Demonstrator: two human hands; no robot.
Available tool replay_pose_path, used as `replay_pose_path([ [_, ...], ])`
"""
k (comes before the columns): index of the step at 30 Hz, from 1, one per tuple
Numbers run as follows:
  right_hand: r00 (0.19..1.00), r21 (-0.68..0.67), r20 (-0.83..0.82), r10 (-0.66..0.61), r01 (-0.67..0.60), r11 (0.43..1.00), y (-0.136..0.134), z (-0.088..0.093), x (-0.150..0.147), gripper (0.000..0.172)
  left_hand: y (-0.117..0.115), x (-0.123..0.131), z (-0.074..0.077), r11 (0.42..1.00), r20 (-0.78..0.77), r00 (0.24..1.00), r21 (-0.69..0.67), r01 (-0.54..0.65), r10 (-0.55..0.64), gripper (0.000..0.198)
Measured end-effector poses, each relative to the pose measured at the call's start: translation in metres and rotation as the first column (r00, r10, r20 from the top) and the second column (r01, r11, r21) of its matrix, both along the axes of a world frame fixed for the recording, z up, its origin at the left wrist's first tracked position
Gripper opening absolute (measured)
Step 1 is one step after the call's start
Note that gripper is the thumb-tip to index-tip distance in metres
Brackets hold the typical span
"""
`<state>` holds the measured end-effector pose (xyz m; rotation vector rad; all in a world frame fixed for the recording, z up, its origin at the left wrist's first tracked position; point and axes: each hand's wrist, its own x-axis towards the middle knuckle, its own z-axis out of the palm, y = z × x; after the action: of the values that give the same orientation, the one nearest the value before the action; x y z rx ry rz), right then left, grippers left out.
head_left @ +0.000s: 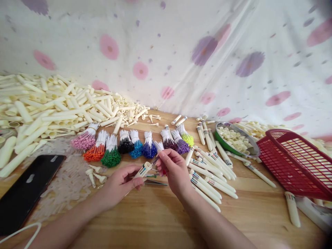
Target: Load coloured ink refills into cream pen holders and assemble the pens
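Cream barrel: it sits in the left hand [131,178], in front of the row of bundles; the barrel [143,169] tilts so its open mouth faces the other hand, presumably to leave the opening easy to reach.
Left fingers: they close around the barrel below its slotted end, which stays uncovered, likely so the mouth is not blocked.
Right fingers: on the right hand [173,169], they pinch together on a thin stick [155,161] just beside the mouth; its colour is too small to tell. Such a fingertip grip seems suited to steering something slender.
Colour row: bundles of pink [84,141], orange [93,154], green [111,157], black [126,145] and further colours stand in an arc beyond the hands, coloured ends towards the person, which probably makes each shade quick to pick out.
Pens: multicolour pens [215,166] lie loosely piled to the right, mostly pointing the same way, seemingly kept clear of the hands.
Stock: a heap of cream tubes [52,107] fills the left back of the worktop [142,221], against a flowered sheet [155,52].
Containers: a green bowl [222,142] gathers small cream parts, perhaps to stop them scattering; a red basket [295,166] leans beside it.
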<state>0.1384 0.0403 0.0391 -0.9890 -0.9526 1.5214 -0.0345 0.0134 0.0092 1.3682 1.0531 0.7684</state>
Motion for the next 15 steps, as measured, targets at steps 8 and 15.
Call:
replay_pose_path([
  [8, 0.9, 0.182, 0.432, 0.059, -0.151, 0.972, 0.0, -0.005, 0.001, 0.025, -0.003, -0.002, -0.005, 0.992, -0.1, 0.994, 0.12, -0.041, 0.053, 0.03],
  [15, 0.78, 0.233, 0.612, 0.133, -0.338, 0.912, -0.003, 0.002, 0.01, 0.028, -0.005, -0.002, -0.003, 0.999, -0.017, 1.0, 0.024, -0.022, 0.022, 0.03],
])
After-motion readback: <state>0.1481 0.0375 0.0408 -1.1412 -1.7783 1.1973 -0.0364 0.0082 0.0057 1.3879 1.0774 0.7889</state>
